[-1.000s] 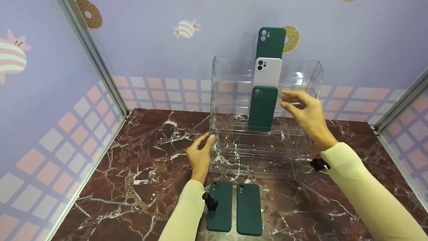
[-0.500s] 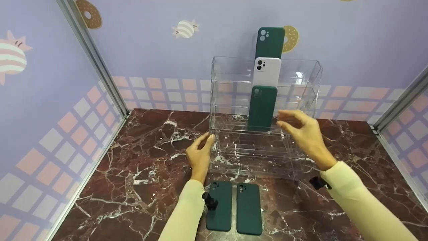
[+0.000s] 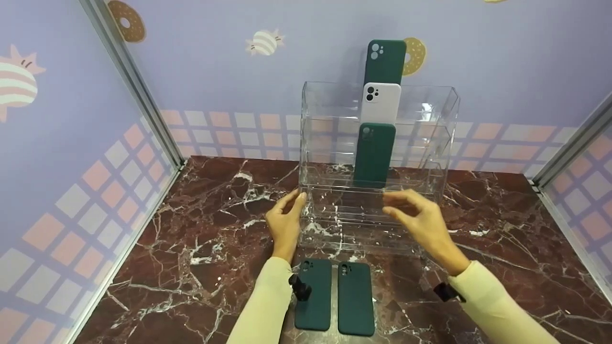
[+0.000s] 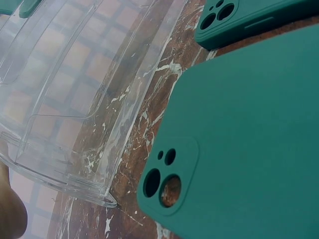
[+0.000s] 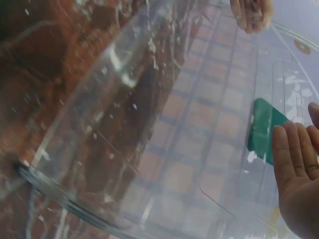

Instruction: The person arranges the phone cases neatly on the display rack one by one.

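A clear tiered display stand point(image 3: 373, 234) stands on the marble top. My left hand point(image 3: 285, 222) touches its left side wall with the fingertips; part of a digit point(image 4: 11, 211) shows beside the plastic in the left wrist view. My right hand point(image 3: 423, 224) hovers over the stand's lower tiers, thumb and fingers apart, holding nothing. One behind another in the stand, a green phone case point(image 3: 375, 155), a white phone case point(image 3: 381, 102) and another green phone case point(image 3: 386, 62) stand upright. Two dark green phone cases, a left case point(image 3: 318, 296) and a right case point(image 3: 356, 298), lie flat in front.
A patterned wall point(image 3: 215, 95) rises behind the stand, and metal frame posts run up at the left point(image 3: 138, 86) and right. The marble surface point(image 3: 215, 229) extends to both sides. My left forearm partly overlaps the left lying case.
My right hand has come down and slightly left, from beside the front green phone case to over the lower tiers. My left hand and the phone cases stay where they were.
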The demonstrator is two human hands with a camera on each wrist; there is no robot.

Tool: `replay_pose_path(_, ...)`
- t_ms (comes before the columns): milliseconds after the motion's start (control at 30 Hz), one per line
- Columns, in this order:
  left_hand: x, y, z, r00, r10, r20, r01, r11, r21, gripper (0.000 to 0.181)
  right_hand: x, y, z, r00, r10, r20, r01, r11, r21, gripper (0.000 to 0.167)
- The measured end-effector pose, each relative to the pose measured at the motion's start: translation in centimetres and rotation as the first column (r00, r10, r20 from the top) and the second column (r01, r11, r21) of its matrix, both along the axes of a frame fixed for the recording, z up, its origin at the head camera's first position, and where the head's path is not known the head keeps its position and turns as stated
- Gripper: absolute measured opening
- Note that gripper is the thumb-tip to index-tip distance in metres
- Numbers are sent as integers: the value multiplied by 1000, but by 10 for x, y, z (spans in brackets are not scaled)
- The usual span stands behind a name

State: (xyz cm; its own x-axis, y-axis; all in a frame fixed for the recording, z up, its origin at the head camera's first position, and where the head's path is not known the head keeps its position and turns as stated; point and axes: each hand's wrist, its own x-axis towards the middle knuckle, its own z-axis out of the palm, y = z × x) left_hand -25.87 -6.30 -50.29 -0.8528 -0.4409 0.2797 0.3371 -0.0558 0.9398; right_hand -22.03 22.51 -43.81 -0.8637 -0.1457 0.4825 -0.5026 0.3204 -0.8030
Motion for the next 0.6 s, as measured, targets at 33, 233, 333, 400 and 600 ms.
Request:
replay_pose_path(33,0,0,0,1000,1,-2,-1,1000,-4,25,2,-1,-3,1000,4,5,-4,1000,2,34)
replay_pose_path(233,0,-1,-1,1000,3,0,-3,1000,-12,26,13,-3,-26,998,48,44,-48,999,16,33)
replay_pose_path(333,0,0,-1,1000,-1,4,1,1000,-3,26,18,-5,-35,996,56,74,-59,998,36,32)
replay_pose_path(400,-1,0,-1,1000,-1,3,1,1000,-3,25,22,-7,-41,994,56,92,-62,996,63,32)
replay_pose_path(600,-2,0,-2,1000,-2,3,2,1000,7,23,32,-10,-57,982,87,170,-109,987,122,31)
